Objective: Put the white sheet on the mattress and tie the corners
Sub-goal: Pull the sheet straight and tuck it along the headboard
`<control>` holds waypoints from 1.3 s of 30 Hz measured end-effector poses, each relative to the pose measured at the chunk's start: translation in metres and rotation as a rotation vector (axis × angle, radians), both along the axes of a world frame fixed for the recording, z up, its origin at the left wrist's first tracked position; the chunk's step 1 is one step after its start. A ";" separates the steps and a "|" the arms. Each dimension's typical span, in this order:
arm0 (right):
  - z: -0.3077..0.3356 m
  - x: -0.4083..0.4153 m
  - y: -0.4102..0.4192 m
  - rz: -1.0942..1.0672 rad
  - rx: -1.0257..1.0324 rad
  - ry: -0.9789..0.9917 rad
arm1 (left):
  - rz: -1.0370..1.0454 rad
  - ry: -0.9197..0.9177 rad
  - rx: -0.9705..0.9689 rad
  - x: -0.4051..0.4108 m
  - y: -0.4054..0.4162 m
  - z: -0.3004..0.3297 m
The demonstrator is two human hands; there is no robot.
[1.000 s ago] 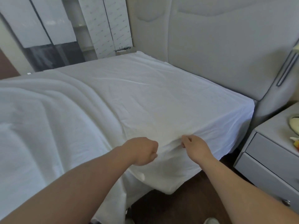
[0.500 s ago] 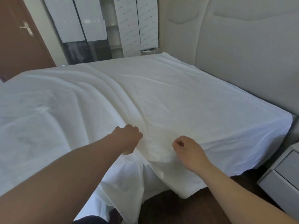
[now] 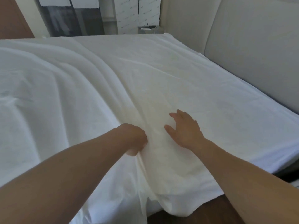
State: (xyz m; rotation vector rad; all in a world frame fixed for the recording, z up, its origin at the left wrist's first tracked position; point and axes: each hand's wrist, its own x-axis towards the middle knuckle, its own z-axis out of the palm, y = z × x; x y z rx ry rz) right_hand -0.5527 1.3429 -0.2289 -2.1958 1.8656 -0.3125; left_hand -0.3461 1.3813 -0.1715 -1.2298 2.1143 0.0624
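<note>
A person's two bare arms reach forward over a bed, seen from a head-worn camera looking down. A white sheet [image 3: 145, 75] is spread across the mattress and covers all of the top that shows. Its far side lies fairly flat up against the padded headboard [image 3: 252, 46], while long loose folds run diagonally from the middle toward the person. On the near side, away from the headboard, the cloth hangs over the mattress edge in a slack, uneven drape above a dark floor [image 3: 194, 219]. The left hand [image 3: 134, 139] is clenched around a gather of sheet at that near edge, fingers curled into the cloth. The right hand [image 3: 186, 128], just beside it and nearer the headboard, lies flat on the sheet with fingers spread, pressing the cloth rather than gripping it. Judging by this, the spreading is largely done, but smoothing is unfinished. No tied corner shows anywhere. The one corner in view, near the headboard on the right, hangs loose, so the tying seems entirely left to do.
</note>
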 end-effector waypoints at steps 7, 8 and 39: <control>-0.041 0.030 -0.051 -0.031 0.122 0.209 | -0.047 0.148 0.104 0.016 -0.020 -0.014; -0.047 0.029 -0.048 -0.016 0.121 0.232 | -0.037 0.184 0.105 0.019 -0.019 -0.017; -0.033 0.046 0.156 -0.159 -0.130 -0.362 | 0.159 0.353 -0.341 0.088 0.182 -0.063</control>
